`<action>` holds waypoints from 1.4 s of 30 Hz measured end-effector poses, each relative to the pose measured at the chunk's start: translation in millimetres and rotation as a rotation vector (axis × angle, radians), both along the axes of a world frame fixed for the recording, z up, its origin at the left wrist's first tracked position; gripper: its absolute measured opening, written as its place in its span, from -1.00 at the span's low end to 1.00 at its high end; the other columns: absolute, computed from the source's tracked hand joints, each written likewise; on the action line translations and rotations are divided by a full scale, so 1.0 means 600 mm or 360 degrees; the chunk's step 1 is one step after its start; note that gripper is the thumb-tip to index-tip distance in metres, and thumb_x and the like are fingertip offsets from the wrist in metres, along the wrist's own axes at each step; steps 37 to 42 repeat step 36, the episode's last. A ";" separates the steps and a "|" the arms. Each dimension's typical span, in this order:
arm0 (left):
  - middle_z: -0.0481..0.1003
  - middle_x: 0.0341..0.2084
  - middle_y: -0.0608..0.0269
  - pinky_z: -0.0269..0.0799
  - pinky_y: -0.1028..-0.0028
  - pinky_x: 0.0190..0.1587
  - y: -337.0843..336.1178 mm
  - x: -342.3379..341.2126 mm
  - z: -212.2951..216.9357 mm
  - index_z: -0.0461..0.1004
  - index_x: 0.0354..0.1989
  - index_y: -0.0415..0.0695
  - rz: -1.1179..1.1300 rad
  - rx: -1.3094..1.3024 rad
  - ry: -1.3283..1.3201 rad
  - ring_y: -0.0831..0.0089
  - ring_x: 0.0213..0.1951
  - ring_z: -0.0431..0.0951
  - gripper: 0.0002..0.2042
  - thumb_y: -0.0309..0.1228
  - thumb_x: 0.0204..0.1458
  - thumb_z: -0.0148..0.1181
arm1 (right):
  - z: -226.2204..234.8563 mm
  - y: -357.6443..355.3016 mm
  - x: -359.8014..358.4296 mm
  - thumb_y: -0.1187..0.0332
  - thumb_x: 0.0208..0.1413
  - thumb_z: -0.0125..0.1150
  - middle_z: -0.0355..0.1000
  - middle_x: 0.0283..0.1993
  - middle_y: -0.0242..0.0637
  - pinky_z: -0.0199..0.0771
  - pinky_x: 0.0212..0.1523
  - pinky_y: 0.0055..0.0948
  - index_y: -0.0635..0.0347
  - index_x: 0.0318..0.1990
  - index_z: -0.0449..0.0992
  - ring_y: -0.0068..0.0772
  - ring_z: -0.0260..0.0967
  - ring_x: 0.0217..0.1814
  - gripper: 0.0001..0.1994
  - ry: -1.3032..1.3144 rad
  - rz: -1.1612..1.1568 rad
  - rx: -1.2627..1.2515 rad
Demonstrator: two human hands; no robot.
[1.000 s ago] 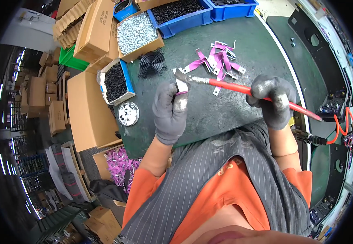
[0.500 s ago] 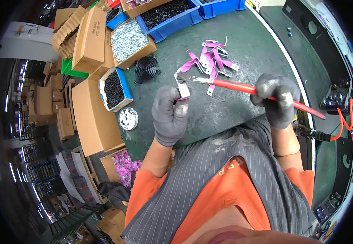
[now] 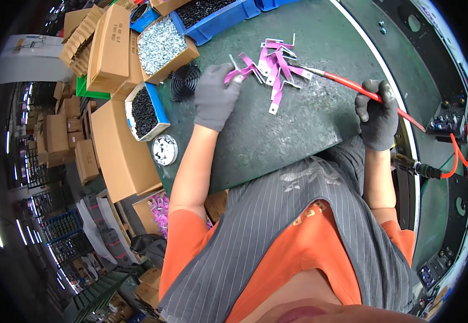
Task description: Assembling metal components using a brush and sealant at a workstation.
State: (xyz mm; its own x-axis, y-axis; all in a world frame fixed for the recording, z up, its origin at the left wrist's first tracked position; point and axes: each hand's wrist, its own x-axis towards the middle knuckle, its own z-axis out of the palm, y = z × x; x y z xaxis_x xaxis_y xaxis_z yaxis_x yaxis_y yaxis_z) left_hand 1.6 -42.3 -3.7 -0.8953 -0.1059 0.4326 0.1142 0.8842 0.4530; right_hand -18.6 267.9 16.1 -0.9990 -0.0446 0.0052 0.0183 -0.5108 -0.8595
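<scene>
My left hand, in a dark grey glove, is closed on a metal bracket with pink film at the left edge of a loose pile. Its bare metal end points up past my fingers. Several more pink-filmed brackets lie crossed over one another beside it on the green tabletop. My right hand, gloved too, grips a red-handled brush. The brush slants left, its tip close to the right side of the pile; whether it touches a bracket I cannot tell.
Left of the brackets lies a black wire coil. A round white tub with dark smears stands at the table's left edge. Beyond are boxes of black screws and silver hardware, and a blue bin. A power driver sits at right.
My left hand has moved up and away from me with the bracket, over to the pile. The brush has come off that bracket and shifted right with my right hand.
</scene>
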 end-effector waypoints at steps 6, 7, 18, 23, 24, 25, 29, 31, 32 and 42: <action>0.43 -0.33 0.14 0.33 0.30 -0.20 0.012 -0.015 -0.034 0.48 -0.32 -0.04 0.0016 -0.0321 -0.0219 0.18 -0.26 0.42 -0.77 -0.28 -0.18 0.18 | -0.006 -0.005 0.001 0.15 0.13 -0.15 0.30 -0.65 -0.24 0.06 -0.69 -0.61 0.30 -0.35 0.41 -0.57 0.08 -0.72 -0.65 -0.0134 -0.0012 -0.0059; 0.43 -0.33 0.14 0.33 0.30 -0.20 0.011 -0.013 -0.034 0.48 -0.32 -0.04 0.0011 -0.0319 -0.0222 0.18 -0.26 0.42 -0.77 -0.28 -0.18 0.18 | -0.007 -0.005 0.003 0.15 0.13 -0.15 0.31 -0.64 -0.24 0.07 -0.69 -0.61 0.30 -0.34 0.41 -0.57 0.08 -0.72 -0.65 -0.0123 0.0010 -0.0021; 0.38 -0.46 0.25 0.32 0.47 -0.31 0.047 0.067 0.036 0.37 -0.22 -0.20 -0.0268 0.0934 0.0092 0.45 -0.38 0.41 -0.74 -0.25 0.07 -0.01 | 0.045 -0.037 0.057 0.10 0.03 -0.08 0.37 -0.57 -0.22 0.20 -0.60 -0.58 0.29 -0.48 0.42 -0.50 0.24 -0.61 -0.63 0.0588 0.0416 0.0252; 0.39 -0.45 0.22 0.34 0.47 -0.33 0.044 0.075 0.045 0.36 -0.23 -0.21 -0.0255 0.0990 0.0186 0.42 -0.40 0.42 -0.77 -0.29 0.06 0.01 | 0.056 -0.026 0.053 0.14 0.02 -0.07 0.37 -0.60 -0.21 0.28 -0.56 -0.46 0.30 -0.56 0.43 -0.38 0.30 -0.60 -0.63 0.0995 0.0501 0.0512; 0.39 -0.44 0.21 0.34 0.46 -0.34 0.042 0.074 0.043 0.36 -0.24 -0.21 -0.0248 0.0826 0.0252 0.41 -0.40 0.43 -0.77 -0.30 0.06 0.01 | 0.054 -0.025 0.052 0.15 0.01 -0.06 0.37 -0.60 -0.22 0.29 -0.55 -0.45 0.31 -0.55 0.43 -0.36 0.31 -0.60 -0.64 0.1127 0.0435 0.0484; 0.39 -0.44 0.21 0.34 0.46 -0.34 0.042 0.075 0.043 0.36 -0.24 -0.21 -0.0248 0.0827 0.0251 0.41 -0.40 0.43 -0.77 -0.30 0.06 0.01 | 0.060 -0.034 0.054 0.05 0.05 -0.01 0.31 -0.67 -0.29 0.19 -0.65 -0.51 0.22 -0.59 0.37 -0.44 0.19 -0.70 -0.60 0.1100 0.0330 0.0433; 0.40 -0.43 0.18 0.35 0.45 -0.33 0.048 0.072 0.049 0.37 -0.25 -0.21 -0.0291 0.0809 0.0187 0.36 -0.40 0.44 -0.82 -0.38 0.03 0.02 | 0.062 -0.033 0.053 0.10 0.04 -0.01 0.31 -0.66 -0.25 0.17 -0.65 -0.51 0.26 -0.58 0.38 -0.44 0.21 -0.68 -0.63 0.0916 0.0397 0.0531; 0.40 -0.43 0.18 0.35 0.44 -0.33 0.048 0.067 0.050 0.38 -0.25 -0.21 -0.0285 0.0817 0.0168 0.35 -0.40 0.44 -0.83 -0.40 0.02 0.03 | 0.054 -0.017 0.052 0.12 0.01 -0.02 0.33 -0.63 -0.23 0.21 -0.62 -0.51 0.30 -0.56 0.41 -0.43 0.23 -0.65 -0.63 0.0843 0.0393 0.0506; 0.40 -0.43 0.18 0.35 0.44 -0.33 0.048 0.065 0.050 0.38 -0.26 -0.21 -0.0294 0.0725 0.0197 0.35 -0.40 0.44 -0.84 -0.43 0.00 0.03 | 0.050 -0.012 0.051 0.14 -0.01 -0.03 0.36 -0.60 -0.20 0.24 -0.58 -0.50 0.34 -0.54 0.44 -0.42 0.26 -0.62 -0.63 0.0766 0.0390 0.0482; 0.39 -0.38 0.29 0.38 0.54 -0.29 0.043 0.061 0.039 0.31 -0.13 -0.19 -0.0348 0.0695 0.0108 0.57 -0.33 0.42 -0.75 -0.35 0.06 0.05 | 0.063 -0.012 0.049 0.02 -0.04 0.05 0.36 -0.60 -0.17 0.28 -0.57 -0.48 0.34 -0.54 0.44 -0.39 0.29 -0.60 -0.56 0.0598 0.0418 0.0533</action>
